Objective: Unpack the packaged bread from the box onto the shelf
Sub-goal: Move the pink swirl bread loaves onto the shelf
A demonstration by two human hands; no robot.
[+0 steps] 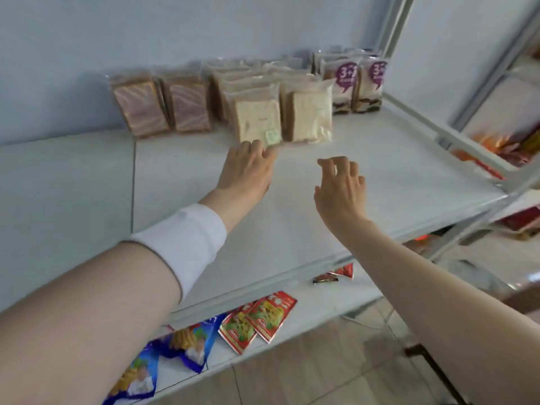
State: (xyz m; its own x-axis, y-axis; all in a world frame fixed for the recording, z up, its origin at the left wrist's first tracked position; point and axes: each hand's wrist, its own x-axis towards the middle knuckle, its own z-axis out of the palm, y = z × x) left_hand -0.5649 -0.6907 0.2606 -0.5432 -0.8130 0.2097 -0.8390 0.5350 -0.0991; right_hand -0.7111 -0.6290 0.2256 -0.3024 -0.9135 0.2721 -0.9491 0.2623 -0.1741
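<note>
**Both hands at the bread shelf, grip apart**

Head view. A white shelf carried the packaged bread in a row along its back, against a pale blue wall. From left to right stood two marbled brown loaves in clear wrap, then two files of white-bread packs, then purple-label packs at the far right. All stood upright or leaning slightly backward.

The front white-bread pack of the left file bore a small green sticker near its lower right corner. Just beside it stood the neighbouring white-bread pack.

The left hand reached palm down across the shelf. Its grip was apart, the fingers nearly straight, and the fingertips met the lower edge of the front white-bread pack. A white wristband circled the left forearm.

The right hand was over the bare shelf board, short of every pack. Its fingers were loosely curled and held nothing. Whether it touched the board cannot be told.

On the lower shelf lay red snack packets and blue snack packets.
</note>
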